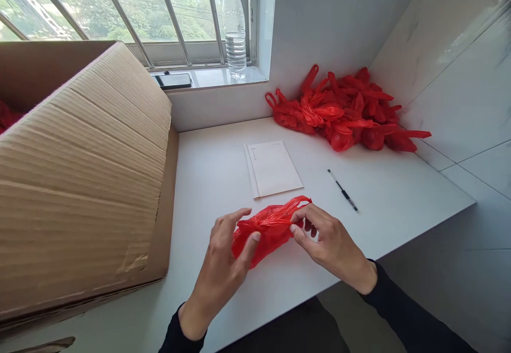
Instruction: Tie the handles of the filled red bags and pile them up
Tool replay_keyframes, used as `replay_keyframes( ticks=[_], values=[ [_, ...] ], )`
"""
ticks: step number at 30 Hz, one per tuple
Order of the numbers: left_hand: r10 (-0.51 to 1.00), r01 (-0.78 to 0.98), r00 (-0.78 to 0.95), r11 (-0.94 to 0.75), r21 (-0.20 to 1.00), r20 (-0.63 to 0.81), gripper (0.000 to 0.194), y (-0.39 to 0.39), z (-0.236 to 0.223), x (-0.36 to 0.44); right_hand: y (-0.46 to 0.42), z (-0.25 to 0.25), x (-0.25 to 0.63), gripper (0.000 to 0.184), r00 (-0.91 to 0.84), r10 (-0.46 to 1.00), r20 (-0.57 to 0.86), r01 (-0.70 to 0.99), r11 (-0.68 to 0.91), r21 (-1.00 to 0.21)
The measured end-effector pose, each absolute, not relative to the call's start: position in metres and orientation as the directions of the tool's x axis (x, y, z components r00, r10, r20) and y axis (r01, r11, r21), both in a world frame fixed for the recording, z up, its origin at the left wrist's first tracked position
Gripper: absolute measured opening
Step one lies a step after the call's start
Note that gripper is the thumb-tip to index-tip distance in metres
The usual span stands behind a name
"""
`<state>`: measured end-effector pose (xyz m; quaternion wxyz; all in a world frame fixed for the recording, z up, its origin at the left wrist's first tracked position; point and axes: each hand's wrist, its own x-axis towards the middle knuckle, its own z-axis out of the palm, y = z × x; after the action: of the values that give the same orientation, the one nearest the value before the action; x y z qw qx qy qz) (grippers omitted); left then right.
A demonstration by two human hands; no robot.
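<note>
A crumpled red plastic bag point(268, 230) is held just above the white table point(391, 204) near its front edge. My left hand point(223, 268) grips the bag's left end, thumb and fingers closed round it. My right hand point(327, 241) pinches the bag's right side near its handles, fingers curled on the plastic. Both arms wear dark sleeves.
A large open cardboard box point(83, 182) fills the left, red plastic showing inside. A pile of knotted red bags point(343, 111) lies at the back right by the wall. A white paper point(273, 167) and a pen point(342, 189) lie mid-table. A water bottle point(233, 28) and phone point(173, 80) sit on the windowsill.
</note>
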<state>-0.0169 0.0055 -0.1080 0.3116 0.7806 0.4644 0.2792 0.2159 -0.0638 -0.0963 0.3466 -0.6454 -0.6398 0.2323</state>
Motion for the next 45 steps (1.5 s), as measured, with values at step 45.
replay_keyframes(
  ticks=[45],
  values=[
    [0.996,0.295,-0.022,-0.073,0.953,0.083,0.023,-0.002,-0.095,-0.031,-0.053,-0.089,0.206,0.031,0.293,0.952,-0.088,0.057,-0.110,-0.992]
  ],
)
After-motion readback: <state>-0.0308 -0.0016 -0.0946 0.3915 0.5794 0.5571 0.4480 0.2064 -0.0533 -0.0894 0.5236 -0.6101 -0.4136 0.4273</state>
